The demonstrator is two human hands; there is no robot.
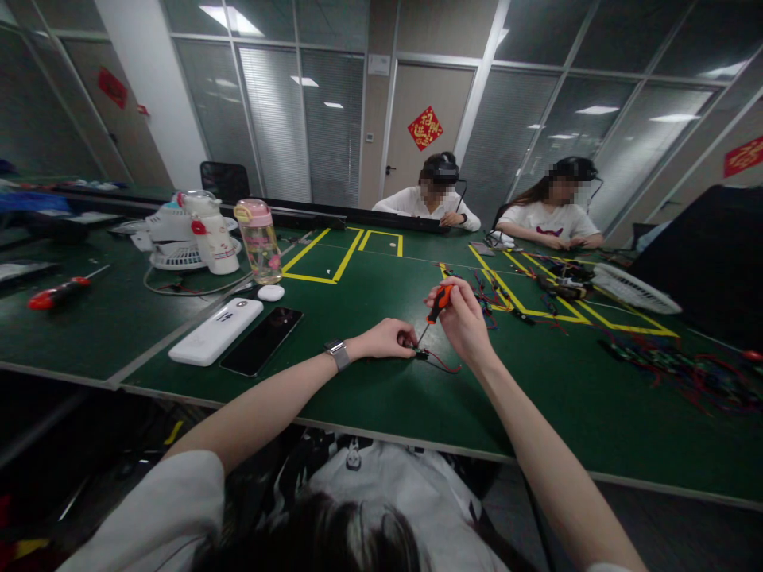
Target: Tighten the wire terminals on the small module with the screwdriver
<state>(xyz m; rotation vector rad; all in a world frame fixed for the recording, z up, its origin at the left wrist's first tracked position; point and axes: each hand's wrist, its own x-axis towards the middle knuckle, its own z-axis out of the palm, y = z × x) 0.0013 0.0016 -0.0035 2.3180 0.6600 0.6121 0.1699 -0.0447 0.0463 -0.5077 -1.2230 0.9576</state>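
My right hand is closed around the orange and black handle of a screwdriver. The screwdriver's thin shaft slants down to the left, and its tip meets a small green terminal connector with red and black wires on the table. My left hand, with a watch on its wrist, pinches the left end of that connector and steadies it against the green surface. The red and black leads curve off to the right below my right hand. Details at the screwdriver's tip are too small to make out.
Left of my hands lie a black phone, a white power bank and a white earbud case. Bottles stand behind them. Bundles of wires lie at right, near yellow tape rectangles. Two people sit across the table.
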